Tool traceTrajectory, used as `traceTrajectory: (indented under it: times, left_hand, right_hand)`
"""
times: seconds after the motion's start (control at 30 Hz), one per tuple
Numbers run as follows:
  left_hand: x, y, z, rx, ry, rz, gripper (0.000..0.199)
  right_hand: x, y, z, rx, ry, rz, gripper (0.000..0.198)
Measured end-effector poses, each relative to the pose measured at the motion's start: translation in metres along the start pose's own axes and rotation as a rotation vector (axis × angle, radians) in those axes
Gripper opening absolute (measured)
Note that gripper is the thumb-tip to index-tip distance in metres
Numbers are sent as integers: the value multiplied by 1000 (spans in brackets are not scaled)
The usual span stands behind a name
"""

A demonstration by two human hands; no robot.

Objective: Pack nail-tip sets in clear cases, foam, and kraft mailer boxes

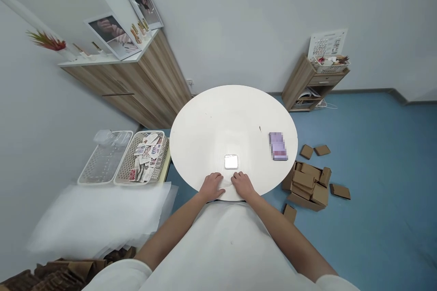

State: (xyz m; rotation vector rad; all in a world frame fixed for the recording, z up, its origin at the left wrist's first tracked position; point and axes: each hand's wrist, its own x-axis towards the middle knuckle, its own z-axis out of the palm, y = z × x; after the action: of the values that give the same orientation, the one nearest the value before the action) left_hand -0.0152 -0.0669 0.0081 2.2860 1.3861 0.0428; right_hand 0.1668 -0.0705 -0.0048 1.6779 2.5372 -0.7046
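Observation:
My left hand [211, 187] rests on the near edge of the white oval table [191, 145], its thumb spread from the fingers. Beside it lies my right hand [243, 185], palm down with slightly bent fingers; neither holds anything. Just beyond both hands, apart from them, is a small white square thing [231, 162] with rounded corners and a bright surface; its kind cannot be made out. Farther right on the tabletop sits a purple box-shaped item [278, 146], blurred by pixelation. A tiny dark object [260, 128] lies near it.
Left of the table stand a white basket of printed cards [146, 157] and a basket with clear plastic pieces [105, 157]. White sheets [99, 218] lie nearer. Right, on the blue floor, is an open carton of small brown boxes [309, 186]. Wooden cabinets [160, 77] stand behind.

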Motion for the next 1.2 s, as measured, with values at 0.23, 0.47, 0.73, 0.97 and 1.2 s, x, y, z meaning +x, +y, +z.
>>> traceTrajectory:
  times: [0.23,0.47,0.73,0.97,1.2]
  left_hand:
    - [-11,-18,-7,75,-2,53,23]
    - [-11,-33,-11,-229,113,46,23]
    - [13,-34,-26,-426,185,-101,17]
    - [34,-45,-26,-406,133,-310,11]
    - [42,-43,-24,-121,6,-373,13]
  right_hand:
    - [-18,-16,-12,98,-23,-35,12]
    - [-48,-9,-6,275,127,54,55]
    - [-31,10,-14,481,149,387,22]
    - [-7,19,-16,403,136,526,21]
    - [8,19,-14,304,92,631,22]
